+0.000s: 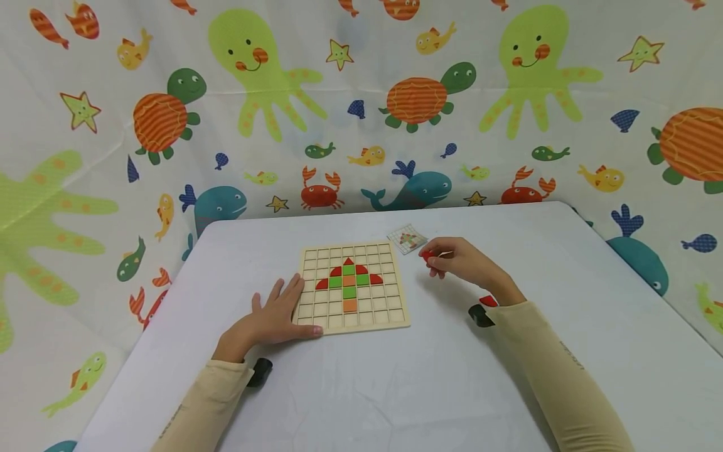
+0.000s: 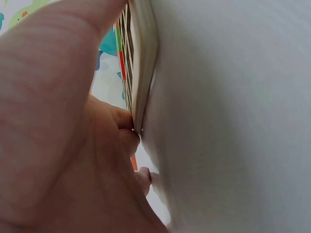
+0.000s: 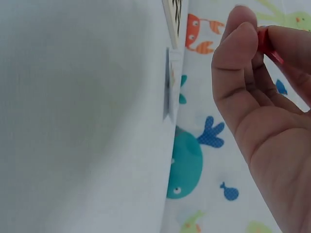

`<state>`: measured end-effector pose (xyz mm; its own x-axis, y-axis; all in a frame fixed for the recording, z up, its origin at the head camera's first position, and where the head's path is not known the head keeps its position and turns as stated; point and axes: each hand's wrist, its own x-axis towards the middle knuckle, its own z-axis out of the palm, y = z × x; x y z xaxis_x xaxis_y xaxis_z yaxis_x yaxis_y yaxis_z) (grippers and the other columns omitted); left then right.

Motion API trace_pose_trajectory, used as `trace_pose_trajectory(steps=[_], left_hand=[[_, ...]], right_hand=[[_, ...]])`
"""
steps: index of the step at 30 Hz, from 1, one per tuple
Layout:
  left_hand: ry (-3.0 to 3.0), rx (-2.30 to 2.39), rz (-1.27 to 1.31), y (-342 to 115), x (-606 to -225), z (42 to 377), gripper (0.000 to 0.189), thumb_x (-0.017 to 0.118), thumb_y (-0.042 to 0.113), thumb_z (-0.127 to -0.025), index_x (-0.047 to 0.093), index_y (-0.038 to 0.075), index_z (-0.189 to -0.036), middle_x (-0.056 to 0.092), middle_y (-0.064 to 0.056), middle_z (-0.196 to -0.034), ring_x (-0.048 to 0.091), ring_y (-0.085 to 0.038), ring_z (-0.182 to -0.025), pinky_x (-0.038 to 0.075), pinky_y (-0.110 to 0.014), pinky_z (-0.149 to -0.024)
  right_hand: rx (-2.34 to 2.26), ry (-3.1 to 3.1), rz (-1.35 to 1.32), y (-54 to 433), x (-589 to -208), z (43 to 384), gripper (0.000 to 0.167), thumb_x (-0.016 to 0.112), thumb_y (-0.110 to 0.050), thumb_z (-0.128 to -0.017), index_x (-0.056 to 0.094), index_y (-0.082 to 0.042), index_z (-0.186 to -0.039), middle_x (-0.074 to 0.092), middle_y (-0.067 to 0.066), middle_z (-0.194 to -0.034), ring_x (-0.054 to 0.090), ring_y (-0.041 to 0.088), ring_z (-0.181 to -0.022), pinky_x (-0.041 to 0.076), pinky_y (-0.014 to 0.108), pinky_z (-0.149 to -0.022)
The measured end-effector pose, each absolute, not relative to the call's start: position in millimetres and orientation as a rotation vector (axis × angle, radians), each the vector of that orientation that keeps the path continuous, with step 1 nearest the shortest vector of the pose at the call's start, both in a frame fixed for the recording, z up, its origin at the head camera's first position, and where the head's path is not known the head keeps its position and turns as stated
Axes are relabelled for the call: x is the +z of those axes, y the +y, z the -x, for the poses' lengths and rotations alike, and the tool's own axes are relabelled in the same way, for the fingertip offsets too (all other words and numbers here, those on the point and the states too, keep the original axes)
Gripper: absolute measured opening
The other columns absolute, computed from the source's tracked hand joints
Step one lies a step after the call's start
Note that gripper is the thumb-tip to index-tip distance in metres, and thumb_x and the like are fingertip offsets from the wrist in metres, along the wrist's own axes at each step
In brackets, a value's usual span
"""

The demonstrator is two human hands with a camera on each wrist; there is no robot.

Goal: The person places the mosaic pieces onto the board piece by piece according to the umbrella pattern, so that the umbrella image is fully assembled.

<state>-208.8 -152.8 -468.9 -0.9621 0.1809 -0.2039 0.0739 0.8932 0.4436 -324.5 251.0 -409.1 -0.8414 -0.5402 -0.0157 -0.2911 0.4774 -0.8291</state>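
Note:
A wooden grid board lies flat on the white table. Red, green and orange tiles fill some of its squares, forming an arrow-like figure with a red triangle at the top. My left hand is spread along the board's left side, its thumb at the front left corner and fingertips by the left edge. Right of the board and above the table, my right hand pinches a small red tile between thumb and fingers; its shape is mostly hidden.
A small pattern card showing a gridded figure lies beyond the board's far right corner. Another red tile sits on the table by my right wrist, partly hidden by the sleeve. A curtain with sea animals hangs behind the table.

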Motion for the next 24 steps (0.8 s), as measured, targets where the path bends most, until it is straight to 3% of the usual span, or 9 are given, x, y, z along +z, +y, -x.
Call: trace_pose_trajectory(steps=[8, 12, 15, 19, 24], left_hand=[[2.829, 0.635, -0.179, -153.5, -467.5, 207.9, 0.131, 0.079, 0.071, -0.081, 0.013, 0.001, -0.171, 0.006, -0.02, -0.178, -0.003, -0.049, -0.161, -0.006, -0.081, -0.115], [2.814, 0.636, -0.177, -149.8, -468.6, 207.5, 0.131, 0.079, 0.071, -0.082, 0.013, 0.002, -0.171, 0.006, -0.019, -0.179, -0.003, -0.049, -0.161, -0.005, -0.081, -0.115], [2.815, 0.622, -0.166, -148.3, -467.8, 206.9, 0.13, 0.079, 0.071, -0.081, 0.014, 0.003, -0.171, 0.006, -0.017, -0.179, -0.003, -0.048, -0.161, -0.005, -0.081, -0.116], [2.825, 0.613, -0.161, -148.6, -465.1, 205.9, 0.129, 0.08, 0.07, -0.082, 0.015, 0.003, -0.171, 0.007, -0.017, -0.179, -0.002, -0.047, -0.162, -0.005, -0.081, -0.116], [2.821, 0.628, -0.161, -150.1, -464.0, 203.5, 0.13, 0.079, 0.07, -0.082, 0.014, 0.002, -0.171, 0.007, -0.017, -0.179, -0.002, -0.047, -0.162, -0.004, -0.08, -0.117]], right_hand=[[-1.299, 2.405, 0.83, 229.2, -405.1, 316.4, 0.033, 0.059, -0.001, -0.106, 0.069, 0.004, -0.136, 0.067, 0.024, -0.11, 0.064, 0.038, -0.086, 0.054, 0.036, -0.078], [-1.318, 2.407, 0.873, 216.7, -404.4, 309.7, 0.034, 0.062, 0.002, -0.104, 0.067, 0.004, -0.137, 0.068, 0.02, -0.104, 0.064, 0.04, -0.087, 0.054, 0.032, -0.074], [-1.345, 2.384, 0.904, 203.0, -402.7, 305.1, 0.027, 0.066, 0.001, -0.103, 0.066, 0.004, -0.129, 0.069, 0.013, -0.103, 0.067, 0.038, -0.087, 0.057, 0.03, -0.075], [-1.365, 2.333, 0.978, 182.3, -397.4, 299.6, 0.012, 0.069, 0.002, -0.102, 0.068, 0.002, -0.114, 0.071, 0.014, -0.1, 0.071, 0.036, -0.084, 0.061, 0.034, -0.077], [-1.375, 2.261, 1.058, 155.2, -390.9, 292.8, 0.01, 0.068, 0.003, -0.102, 0.071, 0.004, -0.112, 0.072, 0.019, -0.099, 0.072, 0.031, -0.079, 0.063, 0.038, -0.078]])
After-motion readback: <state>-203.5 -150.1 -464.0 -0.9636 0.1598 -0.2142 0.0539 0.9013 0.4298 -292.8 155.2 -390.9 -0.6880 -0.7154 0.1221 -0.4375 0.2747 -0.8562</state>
